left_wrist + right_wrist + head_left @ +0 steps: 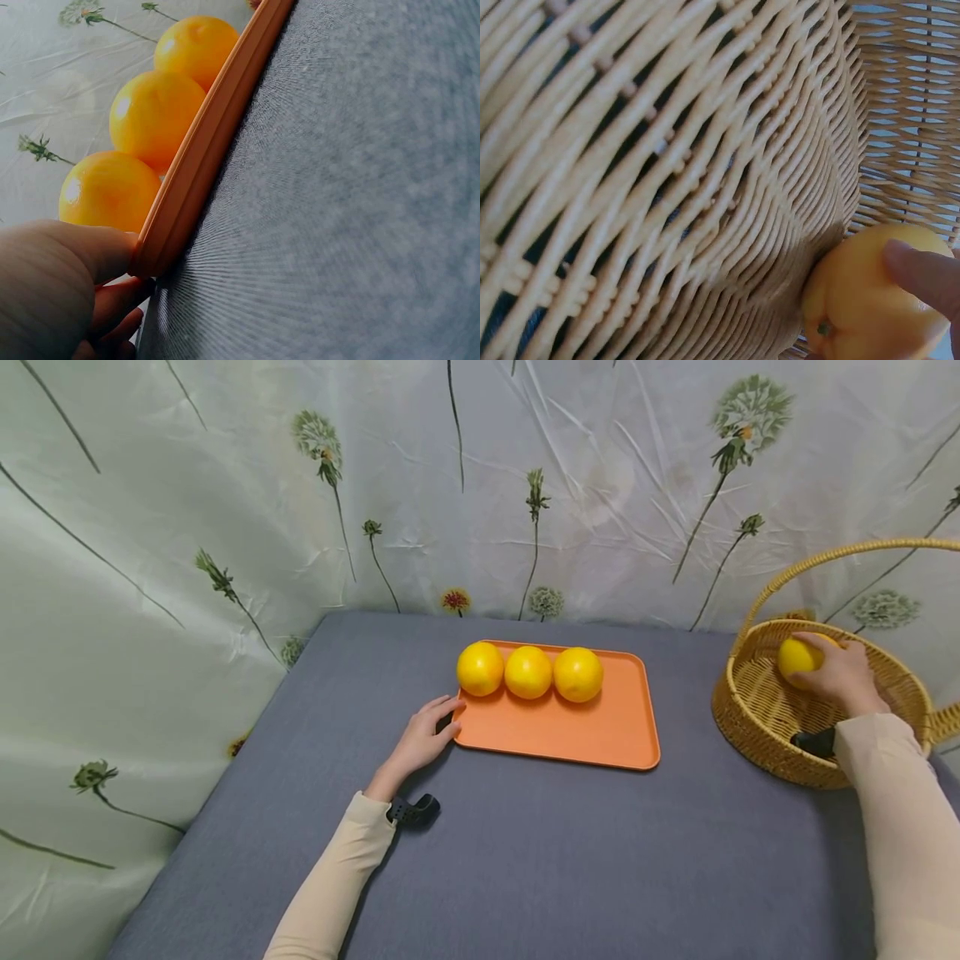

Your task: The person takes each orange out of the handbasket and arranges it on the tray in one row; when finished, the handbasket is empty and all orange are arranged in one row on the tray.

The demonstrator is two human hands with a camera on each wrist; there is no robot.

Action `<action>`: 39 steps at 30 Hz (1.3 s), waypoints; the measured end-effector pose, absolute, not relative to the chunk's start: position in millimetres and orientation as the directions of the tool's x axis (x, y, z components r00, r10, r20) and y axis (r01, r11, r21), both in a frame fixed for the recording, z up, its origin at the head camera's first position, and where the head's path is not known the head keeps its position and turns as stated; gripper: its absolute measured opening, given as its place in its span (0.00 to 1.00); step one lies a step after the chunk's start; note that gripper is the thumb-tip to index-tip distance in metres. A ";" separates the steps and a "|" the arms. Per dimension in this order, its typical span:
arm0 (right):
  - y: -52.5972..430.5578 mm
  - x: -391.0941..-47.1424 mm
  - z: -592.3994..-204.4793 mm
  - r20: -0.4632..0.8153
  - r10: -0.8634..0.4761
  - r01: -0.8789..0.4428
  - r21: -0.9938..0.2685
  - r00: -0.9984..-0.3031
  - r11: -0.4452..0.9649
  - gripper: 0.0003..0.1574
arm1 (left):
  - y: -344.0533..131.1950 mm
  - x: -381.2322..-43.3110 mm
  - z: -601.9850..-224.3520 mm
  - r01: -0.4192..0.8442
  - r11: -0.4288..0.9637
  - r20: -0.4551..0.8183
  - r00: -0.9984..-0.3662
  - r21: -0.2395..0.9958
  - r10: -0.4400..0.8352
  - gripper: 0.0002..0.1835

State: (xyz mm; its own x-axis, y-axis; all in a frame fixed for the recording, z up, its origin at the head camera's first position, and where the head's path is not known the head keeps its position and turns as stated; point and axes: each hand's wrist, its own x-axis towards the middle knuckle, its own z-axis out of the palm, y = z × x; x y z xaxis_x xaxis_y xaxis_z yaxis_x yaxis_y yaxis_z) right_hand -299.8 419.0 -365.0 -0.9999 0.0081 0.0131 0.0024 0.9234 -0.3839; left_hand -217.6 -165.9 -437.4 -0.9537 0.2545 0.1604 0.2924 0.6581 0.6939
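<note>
Three oranges, the left one (480, 669), the middle one (528, 672) and the right one (578, 675), sit in a row along the back of an orange tray (555, 731). At the tray's left edge rests my left hand (422, 739), its thumb touching the near corner in the left wrist view and its fingers loosely bent. My right hand (838, 672) reaches into a wicker basket (765, 693) and grips another orange (870, 300). The thumb lies on top of that fruit in the right wrist view; the other fingers are mostly hidden.
The basket's arched handle (840, 553) rises over its back. A grey cloth surface (562, 860) lies under everything. Behind and to the left hangs a pale curtain (420, 510) with printed dandelions. Black wrist straps show at the left cuff (372, 810) and by the right wrist.
</note>
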 end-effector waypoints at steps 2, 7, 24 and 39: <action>419.7 -297.8 -363.2 0.010 0.031 0.025 -0.376 -0.999 0.926 0.42 | -165.5 -217.0 -438.0 0.295 0.659 0.162 -0.953 0.692 0.256 0.22; 420.0 -295.6 -355.1 0.005 0.046 0.040 -0.385 -0.999 0.922 0.43 | -165.3 -216.7 -436.2 0.289 0.655 0.165 -0.955 0.698 0.246 0.22; 411.3 -288.0 -328.8 0.071 -0.013 -0.037 -0.358 -0.997 0.933 0.43 | -165.1 -218.5 -435.2 0.304 0.667 0.185 -0.952 0.680 0.246 0.22; 397.4 -273.4 -304.2 0.011 -0.064 -0.063 -0.408 -0.998 0.911 0.46 | -165.3 -216.8 -436.4 0.291 0.677 0.167 -0.955 0.676 0.244 0.22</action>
